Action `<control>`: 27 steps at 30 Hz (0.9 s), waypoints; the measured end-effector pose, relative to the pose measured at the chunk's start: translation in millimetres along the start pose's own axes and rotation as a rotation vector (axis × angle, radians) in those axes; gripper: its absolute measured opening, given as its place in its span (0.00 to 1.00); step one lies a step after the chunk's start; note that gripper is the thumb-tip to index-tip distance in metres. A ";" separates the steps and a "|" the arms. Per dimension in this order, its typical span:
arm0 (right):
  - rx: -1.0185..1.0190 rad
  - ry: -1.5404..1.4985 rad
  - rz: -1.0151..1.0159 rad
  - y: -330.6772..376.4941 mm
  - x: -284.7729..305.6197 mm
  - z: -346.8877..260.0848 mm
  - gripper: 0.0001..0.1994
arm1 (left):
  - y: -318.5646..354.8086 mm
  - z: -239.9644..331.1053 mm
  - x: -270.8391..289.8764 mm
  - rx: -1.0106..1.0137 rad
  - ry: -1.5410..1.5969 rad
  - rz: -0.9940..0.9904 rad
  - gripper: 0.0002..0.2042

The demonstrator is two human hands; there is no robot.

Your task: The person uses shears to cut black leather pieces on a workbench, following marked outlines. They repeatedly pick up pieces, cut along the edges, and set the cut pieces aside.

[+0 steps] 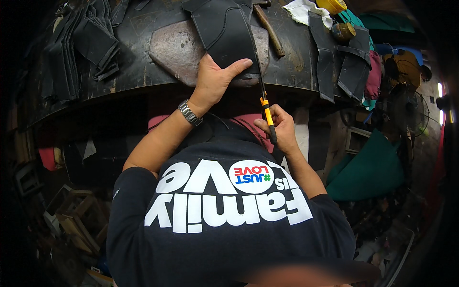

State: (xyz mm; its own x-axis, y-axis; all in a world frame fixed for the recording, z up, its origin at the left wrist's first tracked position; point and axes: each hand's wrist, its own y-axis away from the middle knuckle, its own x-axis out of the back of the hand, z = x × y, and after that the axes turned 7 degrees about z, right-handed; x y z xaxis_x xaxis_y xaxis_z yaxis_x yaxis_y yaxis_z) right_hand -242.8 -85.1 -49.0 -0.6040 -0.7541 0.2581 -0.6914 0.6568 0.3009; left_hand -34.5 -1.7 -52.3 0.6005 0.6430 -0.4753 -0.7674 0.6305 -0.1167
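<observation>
Step in hand: trimming, as judged from the tool position. The black sheet, marked with a curved seam-like line, is located at the far middle of the scene, over the stone slab on the dark tabletop. The dark blade of the yellow-and-black cutting tool lies along the right edge of the sheet. The tool is seen nearly edge-on; it is probably a pair of scissors, but this view does not confirm the type, nor whether the blade is engaged in the material.

Next move: if trimming is the step, the blade should be advanced along the right edge in line with the margin. Maintain sheet tension with the left hand, and keep the left thumb clear of the blade line.

Left hand: the grip holds the near edge of the sheet. The thumb is extended to the right across the upper face, its tip near the blade; the other fingers are hidden beneath. The forearm enters from the near left and angles toward the far right.

Right hand: the grip is closed around the tool handle, nearer than the tabletop edge. The forearm enters from the near right and angles toward the far left, with the tool directed to the far side.
</observation>
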 end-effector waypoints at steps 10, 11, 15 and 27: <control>0.015 0.046 -0.047 -2.7 4.1 -4.5 0.17 | 0.4 -1.4 1.3 -0.007 -0.014 0.027 0.13; -0.042 0.033 -0.056 -2.8 4.0 -7.7 0.18 | 1.0 -0.6 0.9 0.007 0.004 0.028 0.13; -0.042 0.110 -0.046 -7.1 -0.2 -18.6 0.21 | 5.8 5.1 0.8 0.133 0.130 0.046 0.13; -0.073 0.023 -0.099 -8.5 -5.8 -28.3 0.20 | 13.5 12.6 1.2 0.165 0.107 0.022 0.14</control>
State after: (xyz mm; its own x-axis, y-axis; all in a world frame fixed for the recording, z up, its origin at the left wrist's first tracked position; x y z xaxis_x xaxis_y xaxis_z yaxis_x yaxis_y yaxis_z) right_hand -222.2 -86.4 -27.1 -0.5239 -0.8159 0.2447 -0.7163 0.5775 0.3918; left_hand -41.3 13.1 -43.5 0.5499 0.6135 -0.5668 -0.7278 0.6849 0.0352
